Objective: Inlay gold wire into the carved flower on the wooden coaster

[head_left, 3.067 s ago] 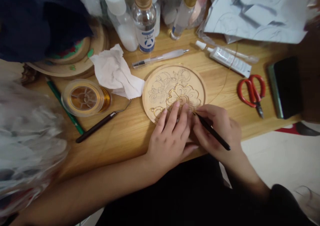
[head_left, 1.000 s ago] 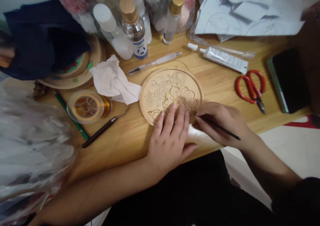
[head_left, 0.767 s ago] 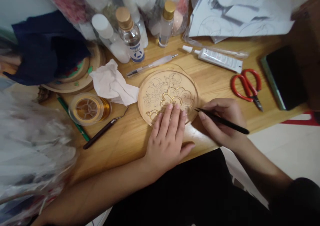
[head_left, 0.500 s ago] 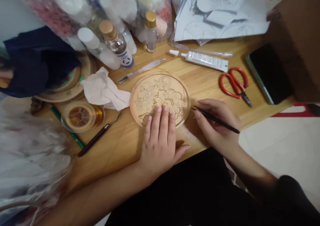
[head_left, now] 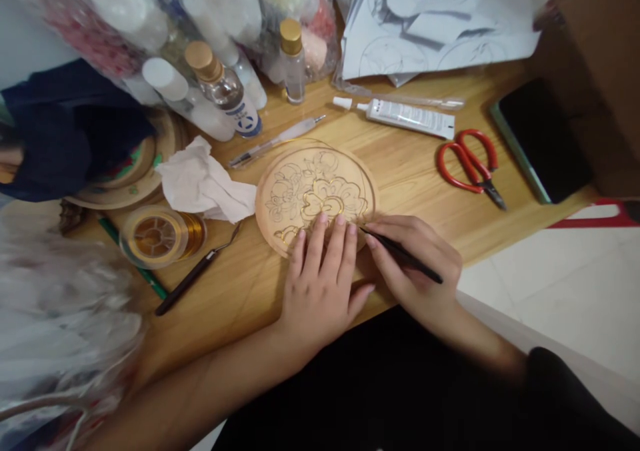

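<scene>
A round wooden disc (head_left: 313,188) with a drawn flower pattern, partly outlined in gold wire, lies on the wooden table (head_left: 430,191). My left hand (head_left: 320,281) rests flat on the disc's near edge, fingers stretched out and pressing it down. My right hand (head_left: 417,261) is closed on a thin black tool (head_left: 403,256) held like a pen, its tip touching the disc's near right edge beside my left fingertips.
A gold wire spool (head_left: 160,234), crumpled tissue (head_left: 200,181), dark-handled tool (head_left: 193,276), clear pen (head_left: 275,142), glue tube (head_left: 405,114), red scissors (head_left: 473,164), phone (head_left: 543,141), bottles (head_left: 223,91), sketch sheets (head_left: 440,18) and stacked wooden discs (head_left: 130,174) surround the disc.
My right hand drew away from the disc to the right with the tool, then came back to its near right edge. The left hand stayed pressed on the disc. The view shifted.
</scene>
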Action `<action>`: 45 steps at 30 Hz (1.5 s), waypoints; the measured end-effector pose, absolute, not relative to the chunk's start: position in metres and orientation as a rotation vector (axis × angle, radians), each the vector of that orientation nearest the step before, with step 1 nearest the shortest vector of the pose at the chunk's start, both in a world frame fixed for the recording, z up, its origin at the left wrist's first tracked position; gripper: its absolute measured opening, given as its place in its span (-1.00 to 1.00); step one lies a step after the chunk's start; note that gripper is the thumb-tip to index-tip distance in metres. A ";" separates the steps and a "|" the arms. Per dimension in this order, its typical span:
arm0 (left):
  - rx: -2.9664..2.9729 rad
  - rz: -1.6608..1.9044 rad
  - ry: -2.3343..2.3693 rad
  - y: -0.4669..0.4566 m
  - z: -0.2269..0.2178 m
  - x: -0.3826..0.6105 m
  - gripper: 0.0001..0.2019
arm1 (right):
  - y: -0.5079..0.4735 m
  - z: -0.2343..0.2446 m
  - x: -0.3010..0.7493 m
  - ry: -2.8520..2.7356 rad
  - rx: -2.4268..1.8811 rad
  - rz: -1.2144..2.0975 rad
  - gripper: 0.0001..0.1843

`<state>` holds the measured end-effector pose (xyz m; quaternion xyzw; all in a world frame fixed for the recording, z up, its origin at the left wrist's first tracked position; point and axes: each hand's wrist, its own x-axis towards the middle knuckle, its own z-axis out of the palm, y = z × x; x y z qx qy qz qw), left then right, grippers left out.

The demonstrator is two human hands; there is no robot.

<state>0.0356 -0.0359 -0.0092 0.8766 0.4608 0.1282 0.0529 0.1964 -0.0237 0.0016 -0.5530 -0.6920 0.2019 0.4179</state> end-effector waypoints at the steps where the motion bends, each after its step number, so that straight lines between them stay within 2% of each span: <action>1: 2.664 0.387 1.401 -0.036 -0.009 0.036 -0.35 | -0.024 0.001 0.195 -1.733 -1.394 0.506 -0.71; 25: 2.674 0.389 1.425 -0.035 -0.008 0.038 -0.38 | -0.027 0.000 0.199 -1.877 -1.377 0.452 -0.52; 45: 2.669 0.413 1.441 -0.036 -0.009 0.038 -0.38 | -0.019 0.002 0.205 -1.885 -1.358 0.454 -0.55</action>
